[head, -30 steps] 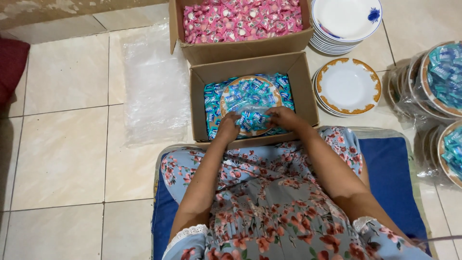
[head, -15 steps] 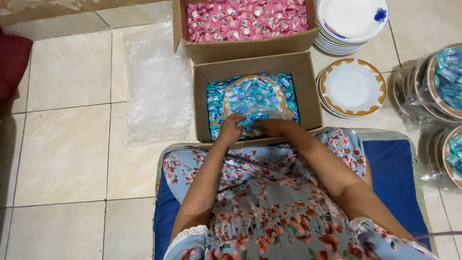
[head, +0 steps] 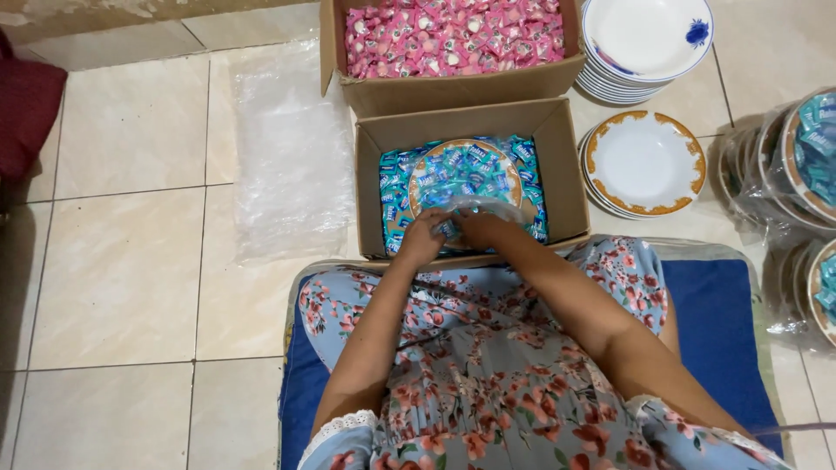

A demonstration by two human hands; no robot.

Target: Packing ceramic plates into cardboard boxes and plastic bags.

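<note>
Here, hands: left hand (head: 424, 239) and right hand (head: 482, 228) meet at the near edge of the plate (head: 464, 178).
Fingers: both sets curled, pinching clear wrap (head: 479, 205) at the plate's near rim.
Plate: gold-rimmed, heaped with blue sweets, lying in the near box (head: 551, 165) on more blue sweets.
Far box (head: 453, 87): full of pink sweets.
Right of boxes: empty gold-rimmed plates (head: 644, 161); white plates (head: 649, 39) beyond.
Far right: wrapped plates (head: 797, 157).
Left floor: plastic sheet (head: 292, 148).

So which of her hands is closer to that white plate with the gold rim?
Right. The right hand sits in the blue-candy box, on the side toward the gold-rimmed plate; the left hand is farther over.
</note>
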